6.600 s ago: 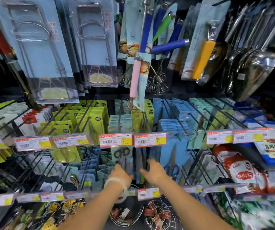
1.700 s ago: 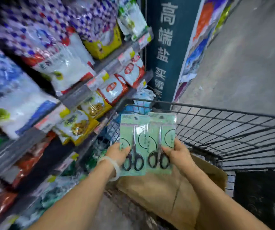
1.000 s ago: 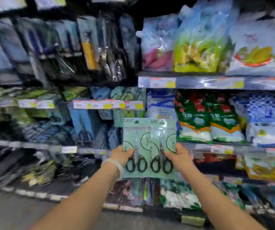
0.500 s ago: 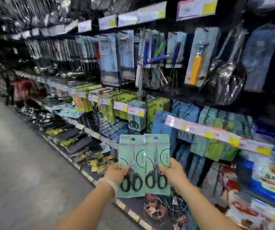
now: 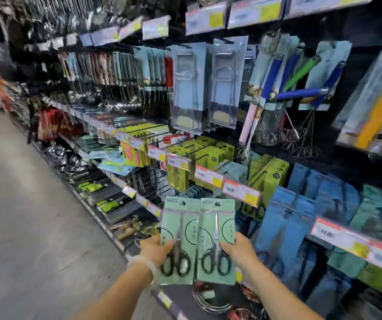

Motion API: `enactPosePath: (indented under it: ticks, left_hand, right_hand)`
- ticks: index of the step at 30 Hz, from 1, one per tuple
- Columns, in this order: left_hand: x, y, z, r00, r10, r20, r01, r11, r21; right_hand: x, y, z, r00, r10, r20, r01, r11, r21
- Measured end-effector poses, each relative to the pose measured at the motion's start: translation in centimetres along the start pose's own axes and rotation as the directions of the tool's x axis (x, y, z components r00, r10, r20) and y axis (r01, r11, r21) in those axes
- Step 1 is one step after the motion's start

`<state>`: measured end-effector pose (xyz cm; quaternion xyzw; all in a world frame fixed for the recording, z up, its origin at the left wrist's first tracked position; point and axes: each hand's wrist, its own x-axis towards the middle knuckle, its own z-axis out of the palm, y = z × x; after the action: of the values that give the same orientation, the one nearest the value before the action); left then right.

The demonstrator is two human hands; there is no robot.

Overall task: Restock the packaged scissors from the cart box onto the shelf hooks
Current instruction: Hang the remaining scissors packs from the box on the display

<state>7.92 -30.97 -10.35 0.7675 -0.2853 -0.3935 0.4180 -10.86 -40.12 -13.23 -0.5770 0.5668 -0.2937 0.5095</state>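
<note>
I hold two packs of scissors side by side, upright, in front of the shelf. Each is a pale green card with black-handled scissors. My left hand [image 5: 156, 250] grips the left pack [image 5: 178, 229] at its left edge. My right hand [image 5: 239, 250] grips the right pack [image 5: 216, 229] at its right edge. The packs overlap slightly in the middle. Behind them, long black shelf hooks [image 5: 185, 148] carry yellow-green, teal and blue carded packs, with price tags [image 5: 240, 192] along the rail. The cart box is out of view.
Upper hooks hold carded whisks [image 5: 275, 88], peelers and blister-packed wire tools [image 5: 223, 82]. The grey aisle floor [image 5: 23, 215] runs off to the left. Wire coils [image 5: 208, 299] lie on the bottom shelf under my hands. A person in red [image 5: 51, 123] is far down the aisle.
My view has swung from the cart and food shelves to the utensil section. Both packs stay in my hands; over the last half second they hold about the same place.
</note>
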Motion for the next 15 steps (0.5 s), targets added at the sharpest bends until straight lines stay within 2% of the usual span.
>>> enactPosePath:
  ticks: [4,6,12,15]
  left_hand:
    - [4.1,0.8,0.0,0.994,0.023,0.107,-0.022,1.0,-0.011]
    - [6.2,1.6,-0.1,0.988,0.056,0.146,-0.062,0.997,0.039]
    - [12.2,4.6,-2.0,0.958,0.135,0.252,-0.182,0.968,0.173]
    - [14.8,5.4,-3.0,0.945,0.136,0.298,-0.181,0.975,0.129]
  right_hand:
    - [2.3,-0.4,1.4,0.999,0.046,-0.028,-0.048,0.997,-0.061]
    - [3.5,-0.8,2.3,0.997,0.032,-0.063,-0.038,0.995,-0.092]
    - [7.2,-4.0,4.3,0.973,-0.002,-0.233,0.0,1.0,-0.009]
    - [8.5,-5.2,5.2,0.942,0.037,-0.333,-0.005,0.995,0.097]
